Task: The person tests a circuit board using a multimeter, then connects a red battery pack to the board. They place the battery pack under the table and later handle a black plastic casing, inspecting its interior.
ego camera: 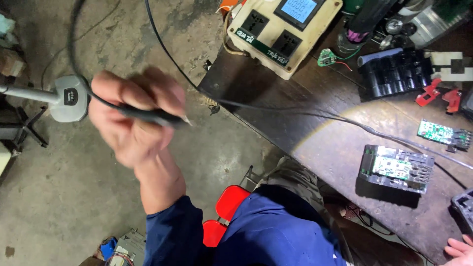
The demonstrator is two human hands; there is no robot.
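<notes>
Black probe is clamped in the left hand fingers, tip pointing out, cable looping clear; right hand fingers rest apart on the tabletop.

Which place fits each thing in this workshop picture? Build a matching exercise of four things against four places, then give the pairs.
Things:
1. left hand
2. right hand
3. cream socket box
4. red stool

Places:
A. top of the view, at the workbench edge
B. raised over the concrete floor, gripping a black probe on a cable
C. low in the view, beside the blue sleeve
D. bottom right corner, at the bench edge

Pairs: 1-B, 2-D, 3-A, 4-C
</notes>
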